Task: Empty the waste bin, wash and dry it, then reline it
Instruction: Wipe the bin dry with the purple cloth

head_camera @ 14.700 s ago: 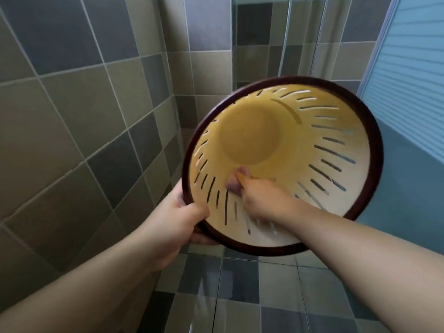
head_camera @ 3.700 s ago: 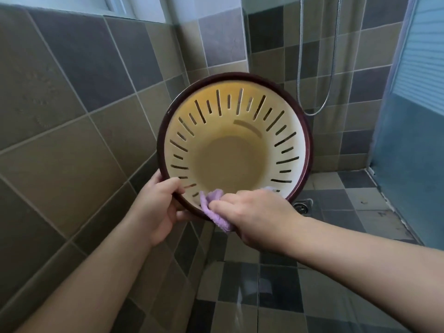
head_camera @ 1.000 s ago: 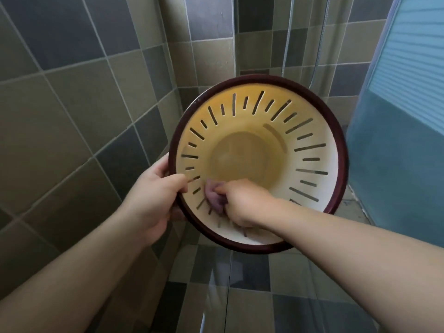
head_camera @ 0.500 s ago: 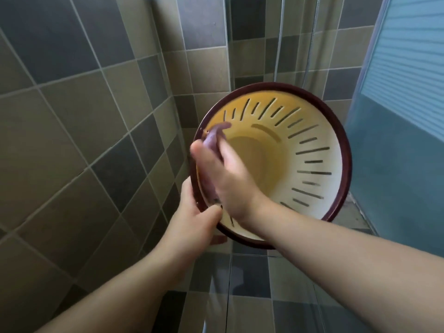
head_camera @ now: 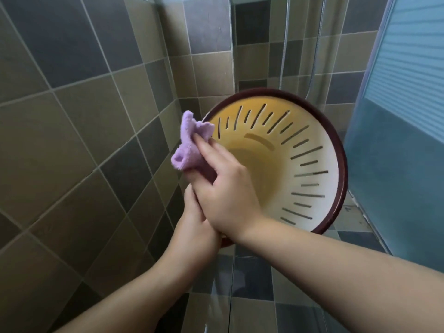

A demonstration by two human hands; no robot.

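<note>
Tiled shower corner (head_camera: pixel 79 145) | waste bin (head_camera: pixel 310 169) held up, mouth toward camera, axis tilted | left hand (head_camera: pixel 192 236) closed on lower-left rim | right hand (head_camera: pixel 223 191) pinching purple cloth (head_camera: pixel 189 145) at upper-left rim, bin interior just right of fingers | drying step, likely

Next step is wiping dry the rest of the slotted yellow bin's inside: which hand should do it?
Right. The right hand already pinches the purple cloth at the slotted yellow plastic bin's dark red rim, just in front of the opening. The left hand grips the lower rim, steadying the bin.
</note>
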